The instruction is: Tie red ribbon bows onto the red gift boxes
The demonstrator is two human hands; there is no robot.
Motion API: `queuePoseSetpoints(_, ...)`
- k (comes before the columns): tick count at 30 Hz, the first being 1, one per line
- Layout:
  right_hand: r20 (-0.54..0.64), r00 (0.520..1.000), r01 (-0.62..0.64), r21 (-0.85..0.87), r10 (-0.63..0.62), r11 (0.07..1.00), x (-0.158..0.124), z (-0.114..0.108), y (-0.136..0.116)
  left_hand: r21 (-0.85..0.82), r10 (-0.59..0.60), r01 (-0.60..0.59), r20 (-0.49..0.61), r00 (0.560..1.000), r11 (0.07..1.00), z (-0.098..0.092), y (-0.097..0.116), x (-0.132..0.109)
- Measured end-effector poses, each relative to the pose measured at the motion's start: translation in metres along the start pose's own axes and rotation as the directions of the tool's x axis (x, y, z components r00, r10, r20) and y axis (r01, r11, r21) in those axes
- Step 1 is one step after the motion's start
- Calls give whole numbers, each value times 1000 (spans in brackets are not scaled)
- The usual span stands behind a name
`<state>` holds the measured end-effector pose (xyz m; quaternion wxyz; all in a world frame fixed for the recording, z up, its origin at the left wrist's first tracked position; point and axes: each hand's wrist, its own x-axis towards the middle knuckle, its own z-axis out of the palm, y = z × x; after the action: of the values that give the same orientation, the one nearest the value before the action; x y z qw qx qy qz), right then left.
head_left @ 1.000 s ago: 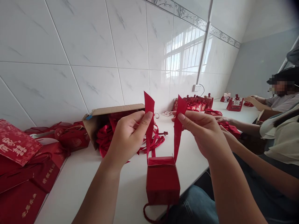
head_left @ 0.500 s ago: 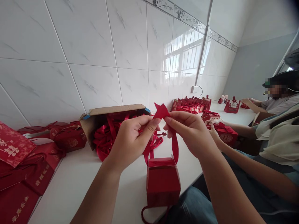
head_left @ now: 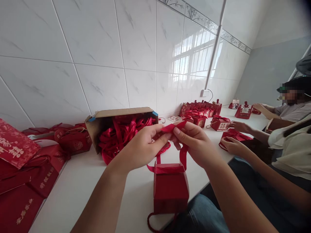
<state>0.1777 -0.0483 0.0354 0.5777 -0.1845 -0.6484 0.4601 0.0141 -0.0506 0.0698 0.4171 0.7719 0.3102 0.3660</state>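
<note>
Both my hands pinch a red ribbon [head_left: 169,128] above a small red gift box [head_left: 171,191]. My left hand [head_left: 148,142] grips it between thumb and fingers on the left. My right hand [head_left: 191,139] holds it with the thumb pressed on top, close beside the left. Ribbon lengths hang from the hands down to the top of the box, one on each side. The box stands near the table's front edge, a red cord handle [head_left: 149,221] lying at its base. Where the ribbon crosses is partly hidden by my fingers.
An open cardboard box [head_left: 123,112] full of red ribbons lies behind my left hand. Finished-looking red boxes [head_left: 29,191] are piled at left. More red boxes [head_left: 201,111] line the wall. At right, a co-worker's hands [head_left: 234,145] are over another red box.
My hands have drawn closer together. The ribbon ends that stuck up in a point now lie flatter between my fingers. The neighbour's far hand has lifted off their box.
</note>
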Motion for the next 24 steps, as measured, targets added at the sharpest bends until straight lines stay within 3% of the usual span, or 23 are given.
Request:
queuePoseSetpoints(3, 115, 993, 29, -87, -19, 996, -3, -11, 2, -90, -107, 114, 81, 991, 989, -3, 0, 2)
queuePoseSetpoints(6, 209, 976, 140, -374, -63, 917, -6, -19, -4, -158, -182, 199, 116, 976, 967, -6, -3, 6)
queuePoseSetpoints(8, 268, 955, 266, -568, -131, 779, -7, -22, -9, -192, -196, 212, 102, 975, 958, -6, -5, 8)
queuePoseSetpoints(11, 382, 892, 452, -740, -242, 498, -8, -24, -15, -237, -194, 210, 91, 977, 949, -5, -9, 11)
queuePoseSetpoints(14, 448, 841, 523, -818, -305, 239, -8, -27, -14, -274, -161, 185, 107, 981, 944, -3, -10, 13)
queuePoseSetpoints(16, 448, 830, 517, -841, -333, 157, -9, -29, -12, -249, -123, 146, 103, 987, 957, -2, -10, 13)
queuePoseSetpoints(18, 403, 839, 490, -851, -364, 186, -10, -30, -8, -173, -99, 115, 97, 990, 978, -2, -9, 12)
queuePoseSetpoints(19, 359, 856, 466, -848, -372, 252, -11, -31, -6, -117, -92, 102, 93, 991, 988, -2, -9, 11)
queuePoseSetpoints(21, 229, 904, 387, -798, -361, 462, -13, -31, -1, 22, -75, 73, 74, 994, 997, -1, -6, 8)
queuePoseSetpoints(24, 31, 968, 220, -588, -250, 778, -17, -29, 8, 287, -6, 3, 10, 1000, 958, 1, -2, 1)
